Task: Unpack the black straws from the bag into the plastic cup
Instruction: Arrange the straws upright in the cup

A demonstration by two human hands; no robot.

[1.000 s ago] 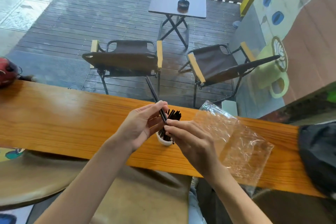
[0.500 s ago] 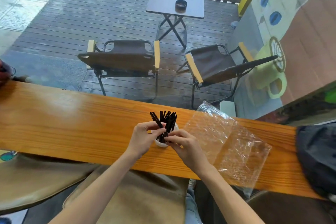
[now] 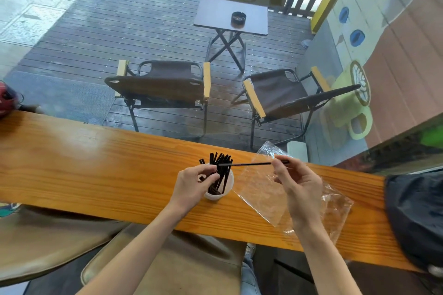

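One thin black straw pinched level above the cup

The right hand point(image 3: 299, 182) pinches a slim black straw point(image 3: 251, 164) near one end, its far tip over the translucent plastic cup point(image 3: 219, 190); half a second ago both hands met at the rim. The left hand point(image 3: 194, 181) curls around the upright bundled straws point(image 3: 220, 172). A crinkled clear bag point(image 3: 263, 191) lies flat on the glossy wooden counter point(image 3: 96, 165).

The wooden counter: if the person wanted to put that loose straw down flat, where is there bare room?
The widest bare stretch of the wooden counter lies left of the plastic cup, up to the red object at the far end. A narrow strip shows between the clear bag and the dark bag. It is crowded around the cup, both hands and the clear bag.
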